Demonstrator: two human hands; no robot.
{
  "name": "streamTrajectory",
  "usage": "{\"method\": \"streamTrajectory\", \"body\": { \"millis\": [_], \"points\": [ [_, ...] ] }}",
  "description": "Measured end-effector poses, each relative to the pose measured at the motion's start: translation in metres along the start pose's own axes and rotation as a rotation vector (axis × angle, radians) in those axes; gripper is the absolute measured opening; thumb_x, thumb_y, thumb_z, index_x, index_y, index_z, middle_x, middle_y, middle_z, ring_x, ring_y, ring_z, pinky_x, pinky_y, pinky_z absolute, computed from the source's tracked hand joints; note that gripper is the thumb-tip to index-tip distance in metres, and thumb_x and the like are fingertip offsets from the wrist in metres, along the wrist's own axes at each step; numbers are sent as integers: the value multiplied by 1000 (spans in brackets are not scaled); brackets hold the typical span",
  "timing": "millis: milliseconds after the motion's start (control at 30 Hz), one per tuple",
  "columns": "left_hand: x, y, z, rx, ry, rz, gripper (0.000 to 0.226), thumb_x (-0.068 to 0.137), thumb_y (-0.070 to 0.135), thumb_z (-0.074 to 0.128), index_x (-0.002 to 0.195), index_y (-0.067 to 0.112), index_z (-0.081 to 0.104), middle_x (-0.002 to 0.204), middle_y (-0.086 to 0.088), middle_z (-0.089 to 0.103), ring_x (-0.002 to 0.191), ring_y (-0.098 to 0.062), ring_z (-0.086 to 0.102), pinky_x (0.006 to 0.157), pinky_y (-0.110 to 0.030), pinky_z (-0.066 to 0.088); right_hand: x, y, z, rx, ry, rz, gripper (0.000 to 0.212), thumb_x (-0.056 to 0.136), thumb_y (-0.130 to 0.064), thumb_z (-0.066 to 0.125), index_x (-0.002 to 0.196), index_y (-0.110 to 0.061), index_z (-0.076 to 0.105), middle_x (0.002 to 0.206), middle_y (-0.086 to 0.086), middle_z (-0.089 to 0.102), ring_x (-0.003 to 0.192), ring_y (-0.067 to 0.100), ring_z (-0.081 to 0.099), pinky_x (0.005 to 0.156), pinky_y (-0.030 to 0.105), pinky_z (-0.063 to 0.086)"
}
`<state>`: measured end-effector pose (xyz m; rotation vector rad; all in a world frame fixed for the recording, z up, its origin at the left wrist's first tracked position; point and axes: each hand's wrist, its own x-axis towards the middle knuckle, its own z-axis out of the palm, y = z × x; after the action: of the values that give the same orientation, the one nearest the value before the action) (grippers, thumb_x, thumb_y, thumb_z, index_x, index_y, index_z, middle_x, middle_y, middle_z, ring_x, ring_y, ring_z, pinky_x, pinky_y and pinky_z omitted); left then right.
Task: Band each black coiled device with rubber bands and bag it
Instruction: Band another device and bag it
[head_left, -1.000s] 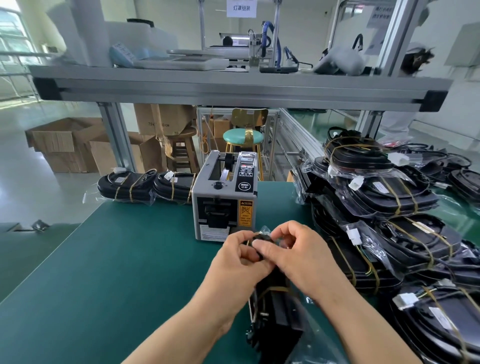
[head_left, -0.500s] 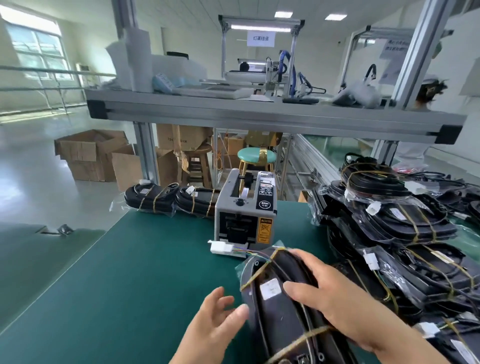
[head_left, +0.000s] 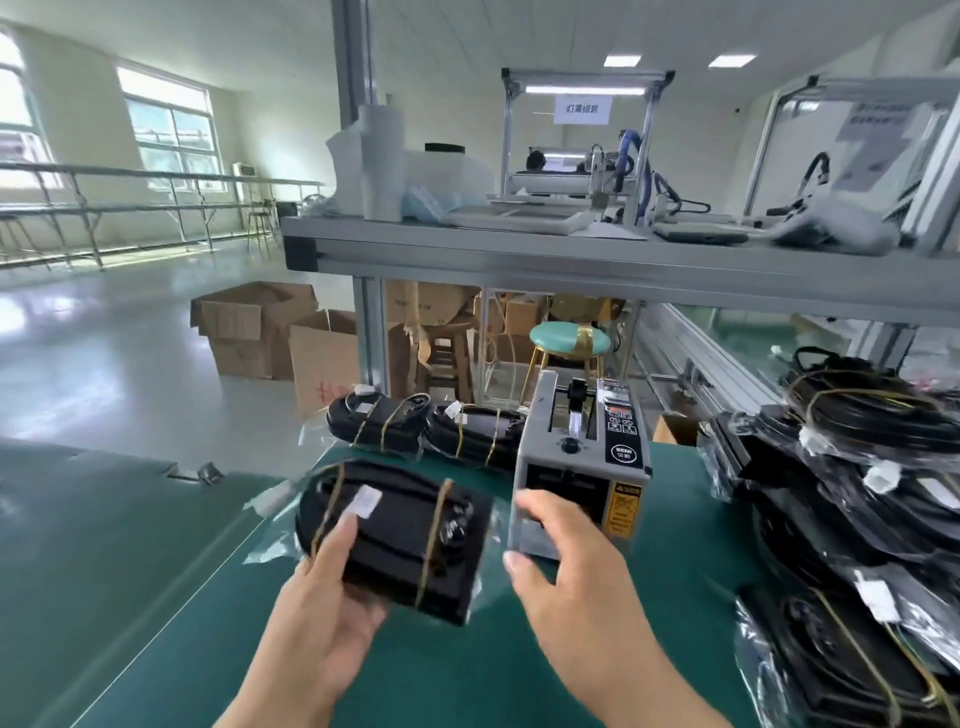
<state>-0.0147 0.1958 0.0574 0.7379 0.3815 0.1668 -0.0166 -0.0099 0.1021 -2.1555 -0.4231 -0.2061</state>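
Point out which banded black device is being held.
The bagged device in the left hand; the pair at the far edge and the right-side pile lie unheld.

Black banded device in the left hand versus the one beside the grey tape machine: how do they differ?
The hand-held black coiled device is gripped by the left hand above the green table, white label facing up. The far black coiled device lies untouched beside the grey tape machine. Both wear two tan rubber bands.

A glossy clear plastic bag (head_left: 267, 545) is wrapping the matt black coiled device (head_left: 400, 540) in the left hand (head_left: 322, 623); below, the green tabletop (head_left: 130, 597) is looking smooth and matt.
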Motion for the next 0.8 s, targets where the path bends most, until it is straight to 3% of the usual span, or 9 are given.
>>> {"method": "streamTrajectory", "body": {
  "millis": [100, 167, 233, 367, 433, 500, 533, 667, 800],
  "points": [
    [51, 10, 12, -56, 98, 5, 15, 97, 19, 59, 109, 11, 63, 83, -6, 77, 69, -17, 74, 51, -34, 60, 7, 5, 31, -139, -63, -111, 55, 98, -26, 57, 148, -33, 36, 147, -30, 26, 138, -13, 18, 102, -5, 1],
    [81, 6, 25, -27, 106, -40, 13, 96, 17, 61, 105, 8, 63, 84, -10, 76, 69, -20, 73, 53, -34, 58, 20, 7, 49, -178, -113, -135, 57, 98, -28, 55, 150, -33, 31, 151, -28, 19, 141, -12, 10, 101, -5, -6],
    [108, -4, 35, 28, 130, -91, 19, 94, 15, 64, 109, 4, 62, 89, -15, 73, 78, -26, 70, 59, -38, 54, 38, 11, 61, -166, -119, -109, 58, 99, -27, 53, 151, -31, 30, 156, -23, 18, 141, -12, 9, 100, -6, -7],
    [135, -29, 48, 94, 182, -160, 28, 91, 17, 70, 110, -3, 66, 93, -21, 72, 77, -32, 68, 62, -40, 54, 78, 24, 73, -155, -82, -55, 61, 100, -24, 49, 155, -24, 22, 161, -14, 15, 147, -3, 8, 104, 0, -5],
    [140, -38, 50, 174, 228, -145, 31, 87, 25, 75, 103, -1, 71, 84, -17, 75, 69, -29, 69, 65, -36, 56, 94, 32, 81, -177, -90, -45, 64, 101, -25, 48, 157, -21, 17, 164, -11, 9, 149, 1, 2, 109, 6, -5],
    [142, -42, 51, 240, 276, -109, 33, 86, 29, 75, 101, 0, 70, 68, -10, 72, 57, -23, 66, 57, -29, 55, 109, 38, 89, -212, -102, -38, 64, 102, -25, 47, 157, -16, 16, 165, -6, 7, 151, 5, -3, 112, 11, -6],
    [143, -43, 54, 252, 298, -89, 33, 87, 29, 74, 101, -1, 69, 64, -9, 69, 54, -22, 64, 53, -27, 52, 116, 42, 93, -239, -108, -32, 64, 102, -24, 46, 157, -14, 16, 165, -4, 7, 152, 8, -3, 114, 14, -6],
    [136, -44, 68, 261, 338, -56, 29, 90, 21, 72, 103, -4, 67, 80, -14, 69, 66, -26, 62, 57, -30, 46, 133, 52, 101, -392, -155, 22, 56, 104, -25, 38, 155, -11, 20, 164, 2, 15, 153, 15, 2, 122, 31, -1],
    [130, -56, 78, 303, 341, -70, 30, 91, 21, 71, 102, -7, 67, 84, -17, 67, 69, -27, 61, 60, -32, 47, 135, 63, 90, -448, -112, 60, 46, 100, -21, 40, 145, -13, 37, 154, -1, 36, 150, 14, 14, 122, 35, 4]
  ]
}}
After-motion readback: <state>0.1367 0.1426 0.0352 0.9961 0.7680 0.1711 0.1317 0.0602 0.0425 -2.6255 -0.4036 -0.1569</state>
